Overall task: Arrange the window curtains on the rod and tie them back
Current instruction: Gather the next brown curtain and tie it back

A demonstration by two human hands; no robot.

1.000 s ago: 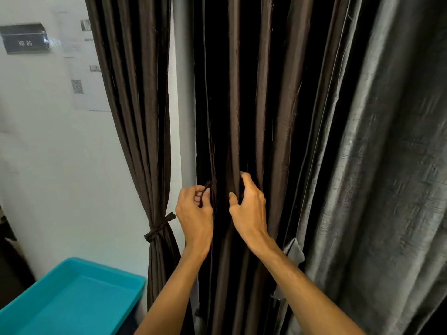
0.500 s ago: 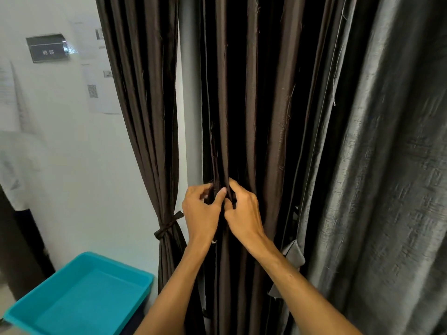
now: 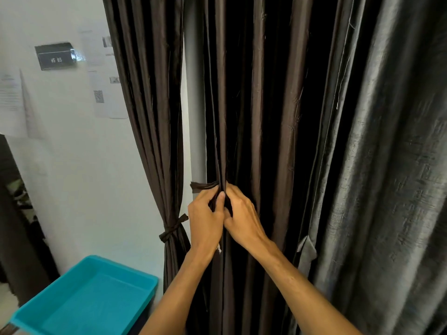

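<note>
A dark brown pleated curtain (image 3: 271, 117) hangs straight down in front of me. My left hand (image 3: 205, 218) and my right hand (image 3: 242, 218) meet at its left edge, both gripping a dark brown tie strip (image 3: 203, 185). One end of the strip sticks out to the left above my left hand. My right hand's fingers are curled into the folds beside it. Further left, a second brown curtain (image 3: 150, 117) is gathered by a knotted tie-back (image 3: 173, 229). The rod is out of view.
A grey curtain (image 3: 387, 189) hangs at the right. A grey vertical pole (image 3: 194, 105) stands between the brown curtains. A turquoise plastic tub (image 3: 89, 301) sits at the lower left. Papers and a small black sign (image 3: 55, 55) are on the white wall.
My hands have come together at the curtain's left edge. The tie strip's end now sticks out to the left above my left hand. The view has shifted slightly.
</note>
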